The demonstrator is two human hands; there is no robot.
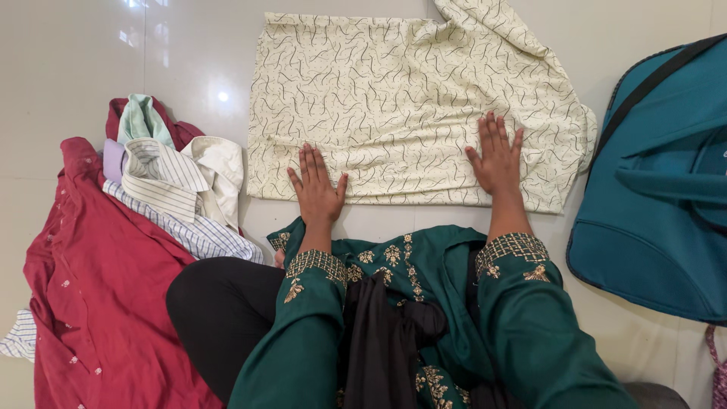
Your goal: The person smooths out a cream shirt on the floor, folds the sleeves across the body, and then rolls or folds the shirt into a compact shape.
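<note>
Cream patterned garment (394, 106) lay spread on the pale tiled floor (76, 68) in the head view, folded into a rough rectangle, with a loose bunched part at its upper right corner. Left hand (316, 189) lay flat, fingers spread, palm down on the near left edge of the cloth, gripping nothing. Right hand (496, 159) was flat too, fingers wide, pressing the near right part, also empty. Both green embroidered sleeves (522, 303) reached out from the person seated on the floor.

Pile of clothes (151, 197) sat to the left: a red garment underneath, striped shirts and a pale green piece on top, just beside the cream cloth but apart from it. Teal bag (659, 189) sat to the right, near the cloth's bunched corner.

Judgement: smoothing would go best with palms kept flat, sweeping outward from the middle, edges kept square, and the bunched corner flattened before any fold.
</note>
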